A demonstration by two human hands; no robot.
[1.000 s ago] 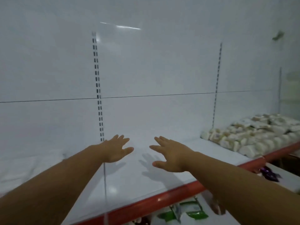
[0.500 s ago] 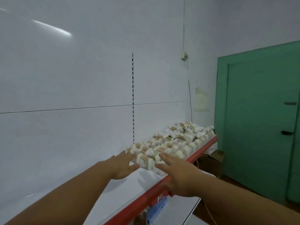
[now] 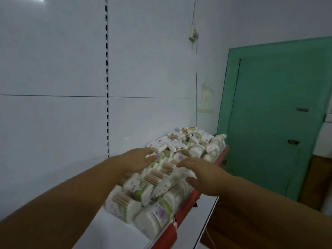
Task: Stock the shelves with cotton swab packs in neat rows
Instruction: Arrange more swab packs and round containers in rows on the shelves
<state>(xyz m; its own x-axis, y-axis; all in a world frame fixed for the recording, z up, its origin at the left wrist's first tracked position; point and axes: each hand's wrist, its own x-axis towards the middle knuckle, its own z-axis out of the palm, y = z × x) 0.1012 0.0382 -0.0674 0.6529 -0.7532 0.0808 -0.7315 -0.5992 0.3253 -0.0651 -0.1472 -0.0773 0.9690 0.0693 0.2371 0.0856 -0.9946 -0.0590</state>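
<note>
— What does the head view show of the surface?

— A white shelf [image 3: 115,229] with a red strip [image 3: 186,202] along its front edge. The near end is bare. From there to the far right end it carries a loose heap of cotton swab packs [image 3: 158,178], some lying flat and some on edge, not in rows.

— And the hands?

— Both are stretched out over the heap and hold nothing. The left hand [image 3: 134,161] lies palm down on the back side of the pile with its fingers straight. Its fingertips are blurred. The right hand [image 3: 204,177] is on the front side by the red strip, with its fingers spread and its thumb against the packs.

— What's the room like?

— Behind the shelf is a white back panel [image 3: 53,123] with a horizontal seam. A slotted upright [image 3: 107,69] runs down it. Higher on the wall is a plug [image 3: 192,34], and a thin cable hangs from it. To the right is a green door [image 3: 269,123], which is closed. Below the red strip a lower shelf [image 3: 195,225] juts out, and beside it the floor [image 3: 242,230] is brown.
</note>
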